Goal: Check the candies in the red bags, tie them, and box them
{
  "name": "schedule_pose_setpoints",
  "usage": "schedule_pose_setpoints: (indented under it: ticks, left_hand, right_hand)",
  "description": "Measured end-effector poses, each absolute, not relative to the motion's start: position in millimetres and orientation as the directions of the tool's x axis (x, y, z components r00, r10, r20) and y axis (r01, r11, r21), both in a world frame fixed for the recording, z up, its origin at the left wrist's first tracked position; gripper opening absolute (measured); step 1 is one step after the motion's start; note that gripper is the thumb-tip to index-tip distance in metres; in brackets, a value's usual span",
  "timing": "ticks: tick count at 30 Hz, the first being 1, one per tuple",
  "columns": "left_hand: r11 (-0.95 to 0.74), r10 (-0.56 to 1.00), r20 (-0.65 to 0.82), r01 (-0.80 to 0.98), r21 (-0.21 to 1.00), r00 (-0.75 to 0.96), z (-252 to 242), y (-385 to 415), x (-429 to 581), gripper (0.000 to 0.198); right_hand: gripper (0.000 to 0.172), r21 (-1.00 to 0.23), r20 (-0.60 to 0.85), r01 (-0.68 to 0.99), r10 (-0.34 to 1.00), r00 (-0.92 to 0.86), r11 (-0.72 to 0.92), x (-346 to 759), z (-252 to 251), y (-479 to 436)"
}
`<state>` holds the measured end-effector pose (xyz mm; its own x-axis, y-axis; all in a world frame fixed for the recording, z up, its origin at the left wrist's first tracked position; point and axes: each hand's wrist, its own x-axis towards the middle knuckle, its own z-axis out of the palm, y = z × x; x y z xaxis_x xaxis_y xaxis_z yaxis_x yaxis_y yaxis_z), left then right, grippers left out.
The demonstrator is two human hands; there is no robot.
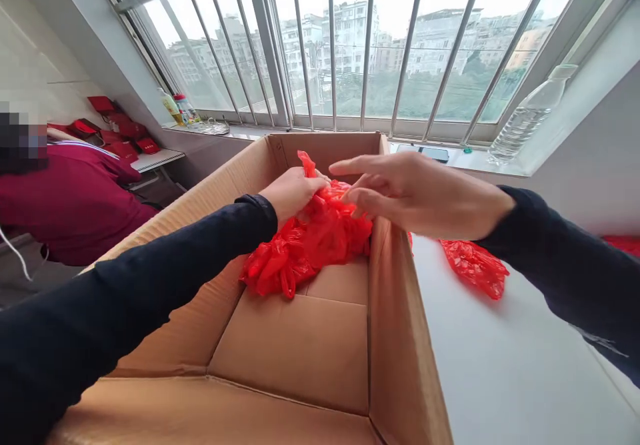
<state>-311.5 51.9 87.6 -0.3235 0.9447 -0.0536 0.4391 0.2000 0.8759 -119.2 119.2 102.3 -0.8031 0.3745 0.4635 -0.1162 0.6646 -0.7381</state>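
Observation:
A large open cardboard box (395,338) stands in front of me. At its far end lies a crumpled heap of red plastic bags (305,245). My left hand (293,192) is closed on the top of that heap inside the box. My right hand (410,192) reaches over the box's right wall, index finger stretched out, thumb and lower fingers touching the red plastic. Both arms wear dark sleeves.
Another red plastic bag (475,265) lies on the white table (510,365) right of the box. A clear water bottle (530,115) leans on the window sill. A person in a maroon top (75,205) bends at the left near red boxes (125,135).

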Motion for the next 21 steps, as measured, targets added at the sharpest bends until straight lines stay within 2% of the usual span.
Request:
schedule_pose_setpoints:
  ticks: [2, 5, 6, 7, 8, 11, 14, 16, 18, 21]
  left_hand:
    - [0.257, 0.941, -0.102, 0.487, 0.835, -0.322, 69.0, 60.4, -317.8, 0.007]
    - [0.327, 0.935, -0.163, 0.594, 0.735, -0.314, 45.2, 64.1, -327.0, 0.015]
    - [0.352, 0.930, -0.174, 0.640, 0.683, -0.325, 37.0, 62.8, -331.7, 0.017]
    - [0.374, 0.923, -0.178, 0.687, 0.622, -0.341, 28.6, 60.7, -337.3, 0.018]
    - [0.396, 0.916, -0.177, 0.734, 0.552, -0.361, 20.3, 58.3, -343.4, 0.019]
    - [0.407, 0.913, -0.121, 0.846, 0.345, -0.390, 1.8, 53.2, -356.3, 0.019]
    - [0.319, 0.947, -0.017, 0.926, 0.204, -0.322, -0.9, 54.3, -347.6, 0.040]
    - [0.190, 0.981, 0.018, 0.972, 0.139, -0.195, 1.4, 57.1, -332.9, 0.045]
    - [0.032, 0.999, -0.033, 0.994, 0.104, -0.028, 0.0, 57.7, -320.2, 0.045]
    - [-0.139, 0.958, -0.233, 0.982, 0.125, 0.165, -14.7, 48.0, -316.5, 0.033]
  right_hand:
    - [0.033, -0.723, 0.478, -0.074, 0.420, -0.772, 0.687, -92.7, 94.1, 134.9]
    - [0.032, -0.766, 0.470, 0.104, 0.663, -0.583, 0.635, -50.9, 73.7, 171.7]
    - [0.032, -0.772, 0.394, 0.249, 0.748, -0.534, 0.585, -38.5, 61.4, 187.2]
    - [0.035, -0.737, 0.244, 0.455, 0.824, -0.511, 0.500, -26.9, 45.9, 203.7]
    - [0.035, -0.694, 0.131, 0.575, 0.862, -0.490, 0.433, -16.1, 27.3, 220.5]
    - [0.030, -0.516, -0.057, 0.813, 0.937, -0.346, 0.269, 11.8, -39.7, 263.0]
    - [0.043, -0.401, -0.135, 0.895, 0.953, -0.270, 0.196, 30.0, -101.6, 282.7]
    - [0.042, -0.384, -0.167, 0.904, 0.948, -0.270, 0.190, 37.6, -127.4, 286.3]
    - [0.036, -0.392, -0.184, 0.902, 0.946, -0.267, 0.179, 43.6, -137.8, 287.9]
    - [0.026, -0.437, -0.192, 0.891, 0.955, -0.227, 0.124, 52.2, -128.7, 289.2]
